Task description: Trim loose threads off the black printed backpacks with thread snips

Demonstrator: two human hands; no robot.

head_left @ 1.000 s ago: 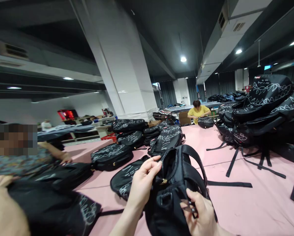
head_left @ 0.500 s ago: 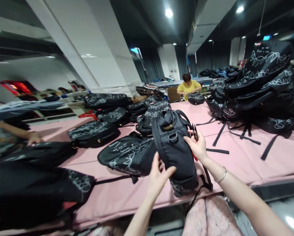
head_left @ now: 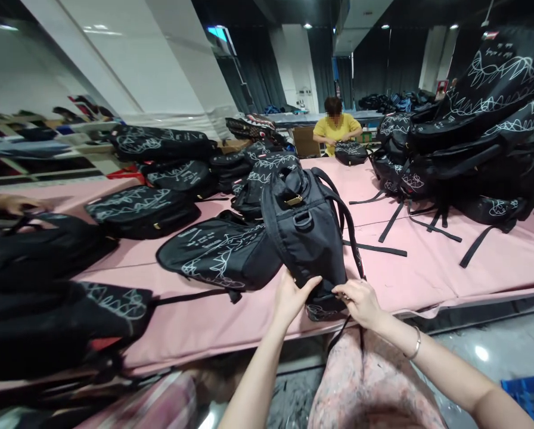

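On creased pink cloth [head_left: 414,283], left-hand grip [head_left: 292,298] and right-hand grip [head_left: 360,302] pinch a rounded black fabric backpack [head_left: 315,250].

Right fingers [head_left: 351,291]: pinch too small to tell; bag pile [head_left: 455,143] cropped.

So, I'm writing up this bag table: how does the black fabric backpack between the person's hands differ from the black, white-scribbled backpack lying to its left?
The black fabric backpack stands roughly upright, while the black, white-scribbled backpack lies flat. The first shows a mostly plain side with a grey loop; the second, its printed face. Both are black with white print, little of it visible on the first.
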